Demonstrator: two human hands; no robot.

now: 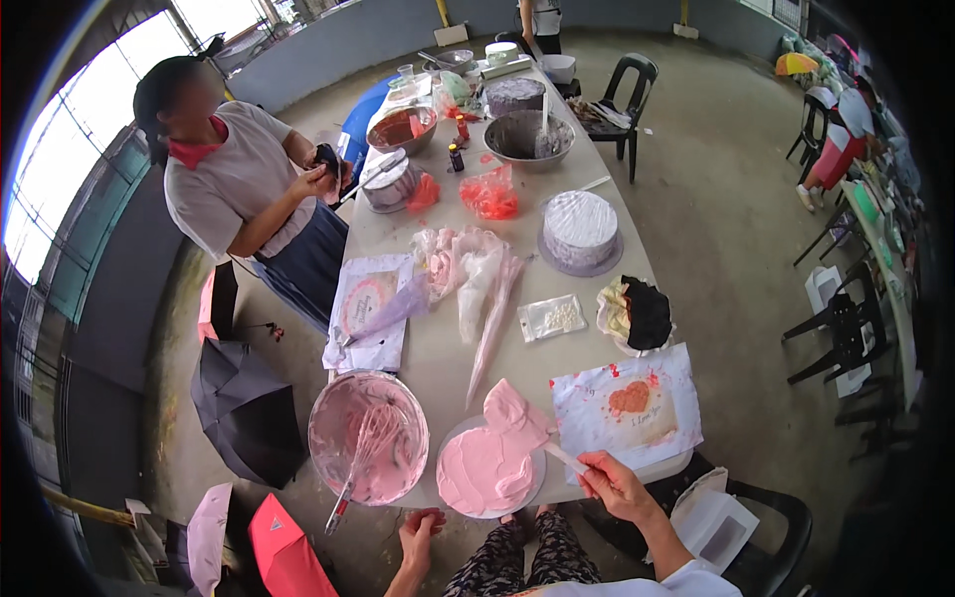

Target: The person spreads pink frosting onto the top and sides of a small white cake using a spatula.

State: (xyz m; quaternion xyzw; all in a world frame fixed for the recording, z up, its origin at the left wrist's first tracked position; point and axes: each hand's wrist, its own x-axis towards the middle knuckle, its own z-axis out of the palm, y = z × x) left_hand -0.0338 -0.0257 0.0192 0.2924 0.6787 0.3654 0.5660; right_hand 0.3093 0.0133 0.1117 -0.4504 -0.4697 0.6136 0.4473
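Observation:
My right hand [615,486] is closed around the handle of a spatula [567,458]. Its blade carries a thick heap of pink frosting [517,414] and is held over a round cake [485,472] topped with swirled pink frosting, at the table's near edge. My left hand [422,533] is low beside the cake, below the table edge, with loosely bent fingers and nothing visible in them. To the cake's left stands a bowl [422,418] of pink frosting with a wire whisk [376,438] leaning in it. Just right of the cake lies a paper with a heart picture [637,408].
Filled piping bags [468,279], a small packet of white pieces [553,316] and a white-frosted cake [580,229] occupy mid-table. Metal bowls [527,139] stand farther back. At left, another person [239,169] handles something dark. Umbrellas [249,408] and chairs [846,318] flank the table.

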